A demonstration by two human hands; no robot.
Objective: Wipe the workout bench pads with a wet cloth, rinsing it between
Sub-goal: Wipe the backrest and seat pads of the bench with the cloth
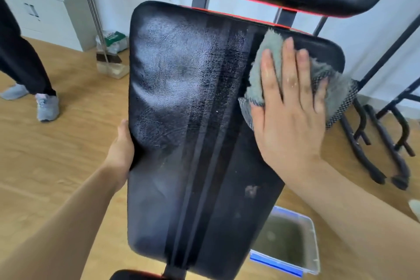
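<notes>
Wiping the far right corner of the big bench pad.
The right hand lies flat, fingers straight, pressing the fluffy grey cloth on the shiny black pad. The left hand holds the pad's left edge. The left side looks unwiped, so sliding there seems next, then a rinse in the murky water tub, near right.
</notes>
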